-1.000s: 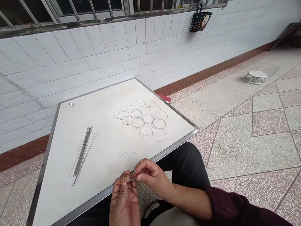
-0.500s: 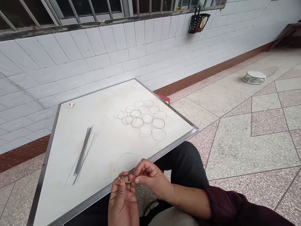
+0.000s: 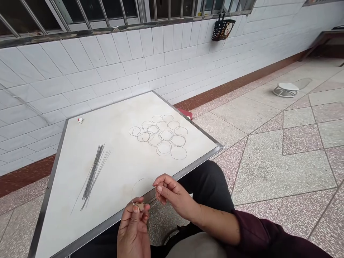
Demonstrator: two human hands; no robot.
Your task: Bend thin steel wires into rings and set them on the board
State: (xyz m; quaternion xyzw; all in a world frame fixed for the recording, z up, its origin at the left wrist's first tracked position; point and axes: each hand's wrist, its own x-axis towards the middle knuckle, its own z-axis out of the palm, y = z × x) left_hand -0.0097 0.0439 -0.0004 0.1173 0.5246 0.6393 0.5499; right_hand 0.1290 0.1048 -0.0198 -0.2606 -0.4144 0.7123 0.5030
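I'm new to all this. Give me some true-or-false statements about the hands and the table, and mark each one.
1. The left hand pinches a small tan piece. True.
2. The right hand lies flat on the table. False: its fingers are at a thin wire loop.
3. Some of the rings on the table overlap. True.
4. The straight wires are right of the rings. False: the straight wires lie left of them.
5. The bag stands on the floor. False: the bag hangs below the window.
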